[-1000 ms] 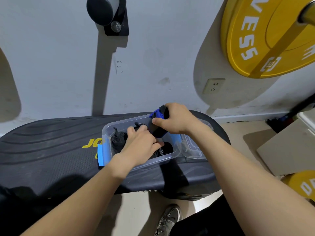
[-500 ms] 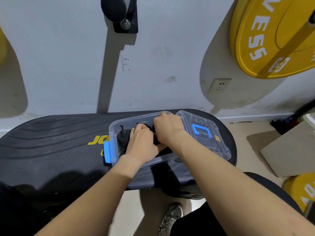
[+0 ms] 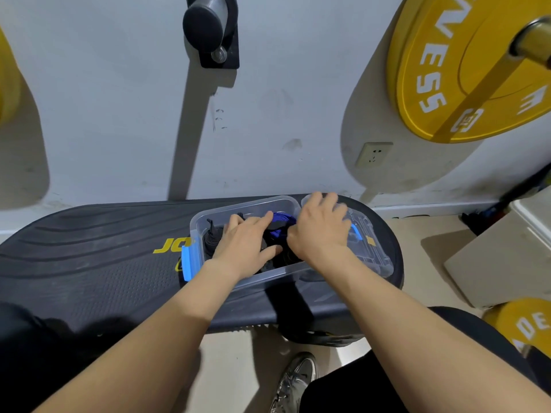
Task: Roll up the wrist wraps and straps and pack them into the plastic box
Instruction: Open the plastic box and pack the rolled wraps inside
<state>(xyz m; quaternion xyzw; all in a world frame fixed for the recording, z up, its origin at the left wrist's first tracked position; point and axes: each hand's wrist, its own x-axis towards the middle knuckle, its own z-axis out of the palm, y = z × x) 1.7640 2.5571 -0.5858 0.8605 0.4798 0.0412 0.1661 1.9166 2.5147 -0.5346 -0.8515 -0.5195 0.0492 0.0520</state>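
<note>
Nearest the camera, a silver shoe point(image 3: 293, 383) stands on the floor, below the edge of the black padded surface point(image 3: 98, 263). On that surface sits the clear plastic box point(image 3: 238, 204), a blue latch point(image 3: 187, 262) on its left end. The left hand point(image 3: 244, 248) lies flat inside it, fingers straight, pressing on the black rolled wraps point(image 3: 213, 239). A coiled blue strap point(image 3: 280, 222) shows between the hands. The right hand point(image 3: 320, 231), fingers spread, reaches over the box's right rim onto the clear lid point(image 3: 377, 254) beside it. Behind, a yellow weight plate point(image 3: 465, 84) hangs on the wall.
</note>
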